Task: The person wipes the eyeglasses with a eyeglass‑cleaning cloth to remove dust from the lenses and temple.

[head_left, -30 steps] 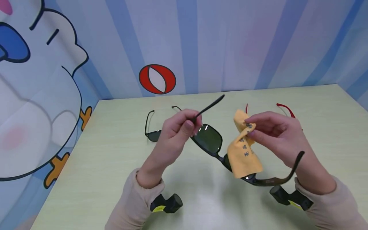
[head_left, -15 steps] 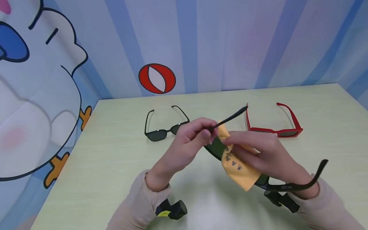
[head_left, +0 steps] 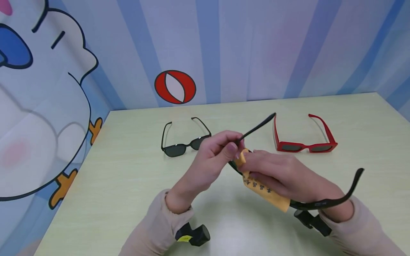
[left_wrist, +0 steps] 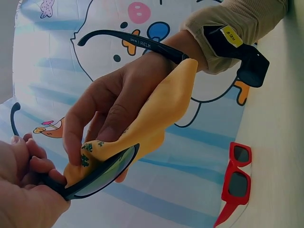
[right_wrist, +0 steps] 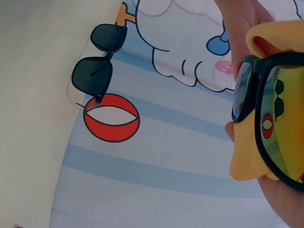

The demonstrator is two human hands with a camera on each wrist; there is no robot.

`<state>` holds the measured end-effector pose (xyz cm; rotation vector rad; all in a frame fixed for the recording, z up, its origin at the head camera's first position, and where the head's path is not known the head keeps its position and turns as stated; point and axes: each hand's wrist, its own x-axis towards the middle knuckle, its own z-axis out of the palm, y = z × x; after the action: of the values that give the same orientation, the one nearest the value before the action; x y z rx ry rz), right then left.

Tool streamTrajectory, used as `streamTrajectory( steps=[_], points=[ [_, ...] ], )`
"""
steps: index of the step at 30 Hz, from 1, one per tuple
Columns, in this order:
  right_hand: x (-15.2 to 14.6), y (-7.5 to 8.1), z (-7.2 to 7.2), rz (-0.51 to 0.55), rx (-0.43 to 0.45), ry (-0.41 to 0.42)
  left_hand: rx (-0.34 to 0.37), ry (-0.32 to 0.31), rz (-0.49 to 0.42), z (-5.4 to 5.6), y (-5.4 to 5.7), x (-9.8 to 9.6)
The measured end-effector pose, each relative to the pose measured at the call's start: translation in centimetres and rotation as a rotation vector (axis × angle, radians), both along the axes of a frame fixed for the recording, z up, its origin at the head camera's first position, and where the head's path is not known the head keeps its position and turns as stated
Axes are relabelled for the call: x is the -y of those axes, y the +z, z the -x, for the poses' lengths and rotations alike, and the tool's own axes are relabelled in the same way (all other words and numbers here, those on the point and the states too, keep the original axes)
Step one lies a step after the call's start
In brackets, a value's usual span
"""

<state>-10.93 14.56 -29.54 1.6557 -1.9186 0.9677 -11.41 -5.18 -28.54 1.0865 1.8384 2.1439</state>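
Note:
My left hand (head_left: 208, 160) pinches a pair of black-framed sunglasses (left_wrist: 107, 175) by the hinge end, one temple pointing up and away. The sunglasses tilt in mid-air above the table. My right hand (head_left: 285, 174) holds a yellow-orange cloth (head_left: 267, 193) with small dark prints, its fingers wrapping the cloth over the lens nearer the left hand. The cloth hides most of both lenses in the head view. The other temple curves over my right wrist. In the right wrist view, the dark green lenses show from the front, with cloth behind them.
Black sunglasses (head_left: 175, 150) lie with temples extended on the pale table (head_left: 128, 185), left of the hands. Red-framed sunglasses (head_left: 307, 146) lie on the right. A striped blue backdrop (head_left: 237, 49) with cartoon prints stands behind the table.
The right hand with the cloth has moved left and down along the lenses toward the left hand. Both hands and the sunglasses have shifted right since a second ago, uncovering the pairs behind.

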Motion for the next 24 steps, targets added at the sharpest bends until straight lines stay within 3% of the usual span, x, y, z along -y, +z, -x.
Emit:
streamTrajectory(
  steps=[9, 19, 24],
  points=[
    [-0.5, -0.6, 0.0, -0.047, 0.02, -0.048, 0.052, 0.038, -0.014, 0.1, 0.0, 0.0],
    [-1.1, -0.2, 0.1, -0.059, -0.021, -0.019, 0.0, 0.039, -0.029, 0.4, -0.2, 0.1],
    [-1.3, 0.0, -0.1, -0.087, -0.012, -0.064, -0.023, 0.037, -0.005, 0.4, -0.2, 0.1]
  ],
)
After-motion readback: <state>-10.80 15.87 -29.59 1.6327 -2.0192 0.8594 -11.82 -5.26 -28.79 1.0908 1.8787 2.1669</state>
